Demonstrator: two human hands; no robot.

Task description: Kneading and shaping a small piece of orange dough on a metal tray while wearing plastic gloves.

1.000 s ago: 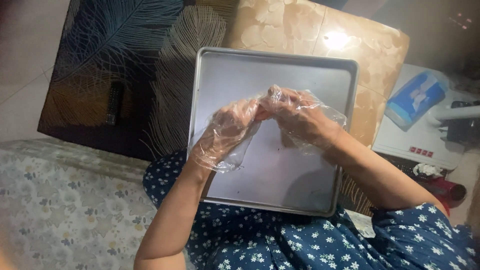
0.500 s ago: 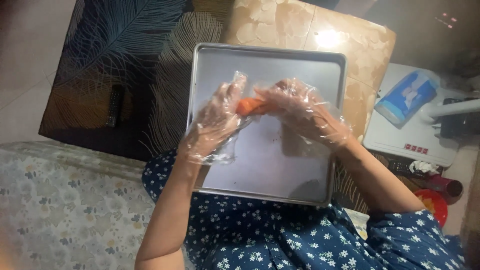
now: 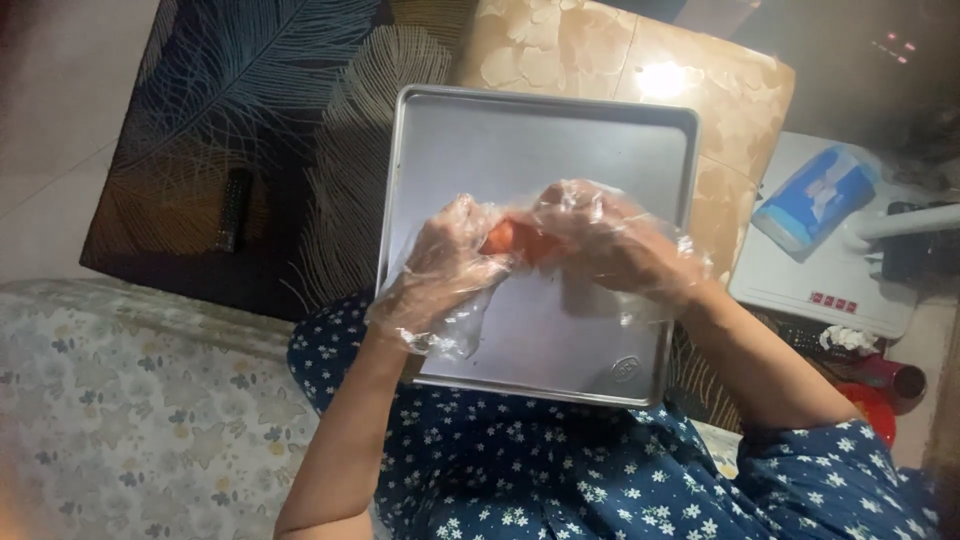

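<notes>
A square metal baking tray rests on my lap and on a tan seat cushion. Both my hands wear loose clear plastic gloves and meet above the tray's middle. My left hand and my right hand are closed together around a small orange lump, which shows only between the fingers. The tray's surface around the hands is bare metal.
A dark table with a feather pattern lies to the left, with a black remote on it. A tan cushion sits behind the tray. At right stands a white surface bearing a blue-and-white pack. A floral fabric covers the lower left.
The hands stayed joined over the tray. The orange lump, hidden a second ago, now shows between the gloved fingers, and the hands have shifted slightly.
</notes>
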